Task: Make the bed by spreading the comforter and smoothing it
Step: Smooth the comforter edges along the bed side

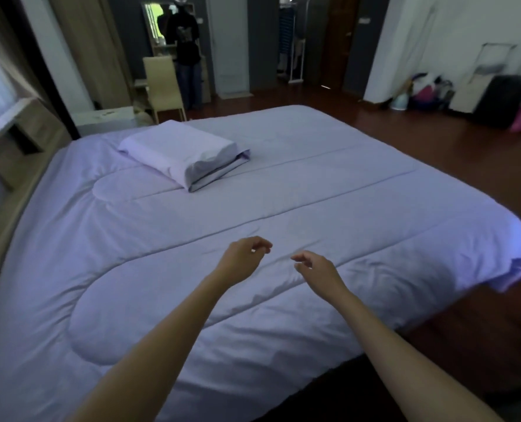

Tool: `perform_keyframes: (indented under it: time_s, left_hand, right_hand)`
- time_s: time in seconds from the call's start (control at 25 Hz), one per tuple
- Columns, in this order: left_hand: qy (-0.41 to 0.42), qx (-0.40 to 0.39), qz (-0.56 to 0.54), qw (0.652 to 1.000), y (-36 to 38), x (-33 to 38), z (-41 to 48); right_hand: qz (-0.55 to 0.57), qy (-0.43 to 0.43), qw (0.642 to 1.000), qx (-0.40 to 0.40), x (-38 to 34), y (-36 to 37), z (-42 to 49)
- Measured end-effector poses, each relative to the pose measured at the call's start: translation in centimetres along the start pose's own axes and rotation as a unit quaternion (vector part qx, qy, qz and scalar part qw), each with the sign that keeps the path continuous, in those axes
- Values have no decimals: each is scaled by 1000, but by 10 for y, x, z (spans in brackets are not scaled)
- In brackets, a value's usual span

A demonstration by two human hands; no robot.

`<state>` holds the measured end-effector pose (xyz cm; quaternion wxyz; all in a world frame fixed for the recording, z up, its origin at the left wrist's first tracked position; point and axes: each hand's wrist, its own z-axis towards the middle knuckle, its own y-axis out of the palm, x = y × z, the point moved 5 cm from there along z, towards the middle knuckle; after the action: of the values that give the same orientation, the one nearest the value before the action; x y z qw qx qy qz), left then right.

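Note:
A pale lavender quilted comforter (329,190) lies spread over the whole bed, with a few shallow wrinkles near its near edge. One pillow (180,150) in the same colour rests on it toward the far left. My left hand (242,257) hovers just above the comforter's near middle, fingers loosely curled and empty. My right hand (314,266) hangs beside it, a small gap apart, fingers also curled and holding nothing. Both forearms reach in from the bottom of the view.
A wooden headboard ledge (15,141) runs along the left of the bed. A beige chair (162,86) and a person (186,56) stand at the far side by a mirror. Bags and a suitcase (496,99) line the right wall on the wooden floor.

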<state>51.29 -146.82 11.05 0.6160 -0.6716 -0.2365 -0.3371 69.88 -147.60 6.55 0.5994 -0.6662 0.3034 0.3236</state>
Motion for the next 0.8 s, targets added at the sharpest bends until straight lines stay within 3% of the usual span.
perform_keyframes:
  time_s: [0.2,0.36,0.52,0.68,0.8]
  left_hand:
    - [-40,38,5,998,34,-33,38]
    - [-109,64,20,992,68,-109,43]
    - [-111,54,28,992,95,-172,58]
    - [-127,-10,171,977,99,-251,73]
    - [-152,14,279,948,59,-318,69]
  right_hand:
    - [7,39,999,7,37,3,13]
    - [-11,53,998,-31,58,52,31]
    - [-19,66,996,-48,73,105,59]
    - [-17,69,996,-53,85,143,74]
    - [-22,47,996,-70,84,167,86]
